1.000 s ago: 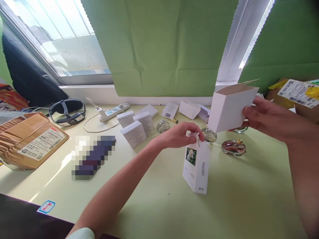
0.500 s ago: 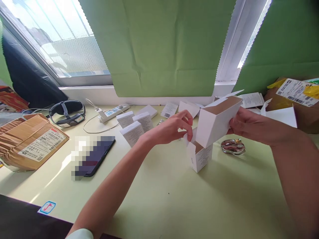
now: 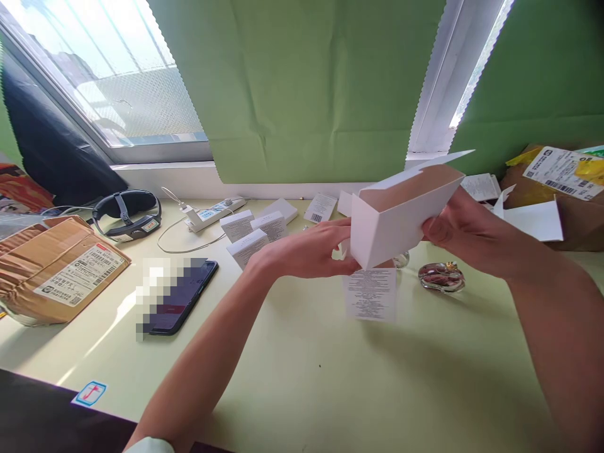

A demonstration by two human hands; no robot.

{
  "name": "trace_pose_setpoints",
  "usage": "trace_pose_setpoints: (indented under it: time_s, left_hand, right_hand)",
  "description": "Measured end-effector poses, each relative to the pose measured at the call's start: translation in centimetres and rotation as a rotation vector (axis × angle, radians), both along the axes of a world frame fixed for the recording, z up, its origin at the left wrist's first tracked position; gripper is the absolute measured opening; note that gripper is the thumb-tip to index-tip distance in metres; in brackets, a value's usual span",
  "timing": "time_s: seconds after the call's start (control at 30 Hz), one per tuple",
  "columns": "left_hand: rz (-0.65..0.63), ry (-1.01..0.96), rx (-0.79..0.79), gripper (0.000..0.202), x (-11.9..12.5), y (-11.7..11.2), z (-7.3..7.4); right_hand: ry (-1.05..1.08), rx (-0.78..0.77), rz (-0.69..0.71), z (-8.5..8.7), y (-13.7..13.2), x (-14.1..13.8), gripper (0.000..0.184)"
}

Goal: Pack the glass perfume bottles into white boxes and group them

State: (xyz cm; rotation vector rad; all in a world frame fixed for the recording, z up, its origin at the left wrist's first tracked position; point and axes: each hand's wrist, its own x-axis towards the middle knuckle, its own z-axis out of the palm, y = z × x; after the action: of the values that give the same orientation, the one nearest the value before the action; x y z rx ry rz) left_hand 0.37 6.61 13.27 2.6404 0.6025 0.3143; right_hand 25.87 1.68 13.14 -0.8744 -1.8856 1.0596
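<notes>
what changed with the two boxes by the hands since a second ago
The right hand, still gripping the plain white box, has carried it left and slightly down. The printed box has turned, its text side now facing the camera; whether the left hand still pinches its top is hidden. The pink bottle and phone stayed put.

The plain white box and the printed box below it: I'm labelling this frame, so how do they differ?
The plain white box shows blank sides; the printed box carries lines of text. The plain white box tilts in the right hand, while the printed box looks nearly upright. Both are white outside.
</notes>
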Motion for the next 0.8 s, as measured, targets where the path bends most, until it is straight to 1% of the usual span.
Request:
trace_pose_setpoints:
  time_s: [0.13,0.2,0.3,0.4,0.53,0.67,0.73,0.8]
  left_hand:
    - [-0.059,-0.013,0.057,0.033,0.0,0.3,-0.5]
    - [-0.083,-0.012,0.055,0.035,0.0,0.5,-0.7]
    - [-0.083,-0.016,0.044,0.037,0.1,0.8,-0.8]
    - [-0.090,-0.028,0.005,0.039,0.1,1.2,-1.1]
    - [-0.131,-0.043,-0.100,0.040,0.1,1.6,-1.5]
    - [-0.160,-0.035,-0.171,0.039,0.2,1.8,-1.7]
    - [-0.150,-0.034,-0.181,0.038,0.2,1.7,-1.7]
    - [-0.116,-0.032,-0.174,0.035,0.1,1.8,-1.8]
  right_hand:
    - [0.029,0.020,-0.032,0.1,-0.2,-1.1,0.037]
    - [0.050,0.006,-0.014,-0.1,-0.1,-1.6,0.037]
    - [0.079,-0.014,0.005,-0.6,0.2,-1.9,0.034]
    - [0.084,-0.007,0.000,-1.2,0.6,-2.0,0.030]
    - [0.056,-0.011,0.010,-1.8,1.1,-2.2,0.027]
    - [0.017,-0.052,0.034,-1.9,1.2,-2.2,0.033]
    - [0.006,-0.069,0.029,-1.8,1.2,-1.8,0.037]
    - [-0.016,-0.077,0.005,-1.6,1.2,-1.3,0.037]
